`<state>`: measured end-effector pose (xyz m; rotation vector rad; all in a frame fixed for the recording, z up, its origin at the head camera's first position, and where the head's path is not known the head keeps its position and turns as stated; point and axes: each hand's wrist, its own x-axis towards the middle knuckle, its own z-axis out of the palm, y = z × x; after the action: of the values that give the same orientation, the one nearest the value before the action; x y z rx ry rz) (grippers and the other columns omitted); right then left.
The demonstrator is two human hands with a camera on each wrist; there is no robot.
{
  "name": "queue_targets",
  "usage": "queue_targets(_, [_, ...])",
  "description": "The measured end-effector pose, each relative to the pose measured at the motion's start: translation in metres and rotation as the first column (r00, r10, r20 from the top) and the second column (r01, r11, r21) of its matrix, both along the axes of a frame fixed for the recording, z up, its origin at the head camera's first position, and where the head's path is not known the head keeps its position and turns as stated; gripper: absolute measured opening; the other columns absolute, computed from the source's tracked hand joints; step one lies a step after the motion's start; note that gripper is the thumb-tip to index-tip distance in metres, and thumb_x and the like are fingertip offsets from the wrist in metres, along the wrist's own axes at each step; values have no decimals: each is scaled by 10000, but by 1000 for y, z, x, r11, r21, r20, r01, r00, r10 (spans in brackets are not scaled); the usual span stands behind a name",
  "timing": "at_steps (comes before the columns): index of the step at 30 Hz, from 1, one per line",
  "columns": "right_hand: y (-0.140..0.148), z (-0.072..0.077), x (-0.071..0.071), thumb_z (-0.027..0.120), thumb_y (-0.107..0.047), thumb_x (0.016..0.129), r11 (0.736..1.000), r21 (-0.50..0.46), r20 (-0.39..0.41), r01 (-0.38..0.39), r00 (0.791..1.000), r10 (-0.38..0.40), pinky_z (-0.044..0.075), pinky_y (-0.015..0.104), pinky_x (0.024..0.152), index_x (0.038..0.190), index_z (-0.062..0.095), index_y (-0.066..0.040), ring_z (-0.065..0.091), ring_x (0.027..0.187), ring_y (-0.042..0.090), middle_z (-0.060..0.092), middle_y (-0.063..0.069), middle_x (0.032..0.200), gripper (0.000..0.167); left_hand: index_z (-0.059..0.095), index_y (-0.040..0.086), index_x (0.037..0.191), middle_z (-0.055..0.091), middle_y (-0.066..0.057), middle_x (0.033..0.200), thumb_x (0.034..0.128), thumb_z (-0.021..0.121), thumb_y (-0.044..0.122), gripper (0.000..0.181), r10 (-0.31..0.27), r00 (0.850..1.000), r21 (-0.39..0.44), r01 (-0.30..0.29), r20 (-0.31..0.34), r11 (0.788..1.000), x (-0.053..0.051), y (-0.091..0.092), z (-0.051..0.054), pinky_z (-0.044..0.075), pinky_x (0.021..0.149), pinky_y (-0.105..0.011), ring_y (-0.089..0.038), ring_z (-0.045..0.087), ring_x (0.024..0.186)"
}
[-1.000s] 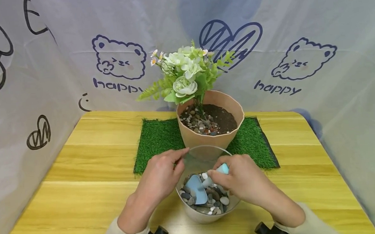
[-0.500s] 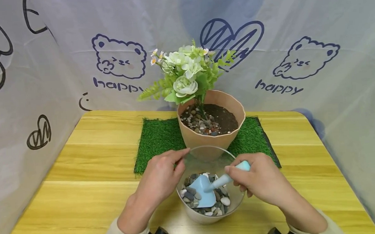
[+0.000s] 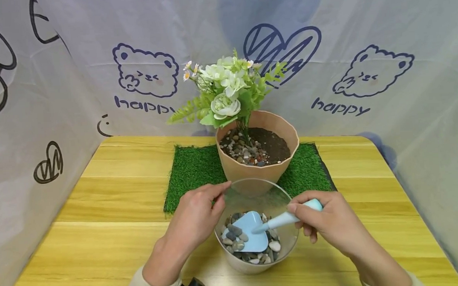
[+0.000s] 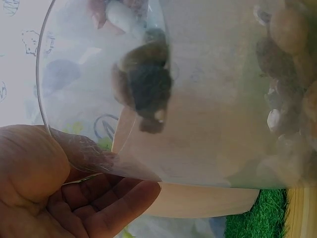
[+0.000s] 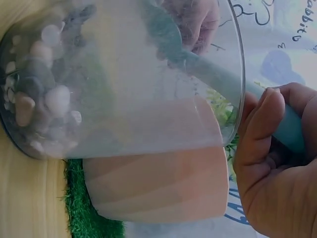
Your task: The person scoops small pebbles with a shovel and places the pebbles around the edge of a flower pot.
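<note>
A clear bucket stands front and centre, a flower pot at its twelve o'clock. The left hand holds its rim at ten o'clock, fingers bent. At three o'clock, the right hand has its fingers curled closely round a blue shovel, whose blade, inside the bucket, carries stones towards nine o'clock.

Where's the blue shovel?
In the head view, the blue shovel has its blade inside the clear bucket, above the pebbles, and its handle over the right rim, in the right hand's grip.
</note>
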<state>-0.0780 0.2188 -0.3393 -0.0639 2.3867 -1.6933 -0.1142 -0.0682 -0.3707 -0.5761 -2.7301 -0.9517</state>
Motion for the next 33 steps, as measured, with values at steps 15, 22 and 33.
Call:
queue_targets(15, [15, -14, 4, 685, -102, 1009, 990, -82, -7, 119, 993, -120, 536, 324, 428, 1012, 726, 105, 575, 490, 118, 695, 76, 662, 211, 732, 130, 1337, 782, -90, 1183, 994, 646, 89, 356, 14, 1000, -2, -14, 8, 1000, -1, 1, 0, 384, 453, -217, -25, 353, 480])
queue_targets(22, [22, -17, 7, 670, -111, 1027, 984, -115, 0, 135, 991, -136, 531, 317, 433, 999, 734, 93, 576, 489, 126, 694, 75, 666, 216, 725, 125, 1348, 777, -82, 1200, 1006, 637, 94, 354, 16, 999, -9, -16, 36, 1000, 1, 1, 0, 385, 458, -216, -20, 340, 469])
queue_targets(33, [37, -14, 3, 634, -56, 1033, 936, -279, 8, 214, 975, -221, 489, 258, 406, 894, 784, -64, 566, 464, 98, 688, 54, 634, 204, 725, 147, 1352, 768, -75, 1243, 1006, 643, 100, 358, 19, 999, -2, -19, 39, 1000, -1, 1, 1, 401, 474, -219, -28, 373, 488])
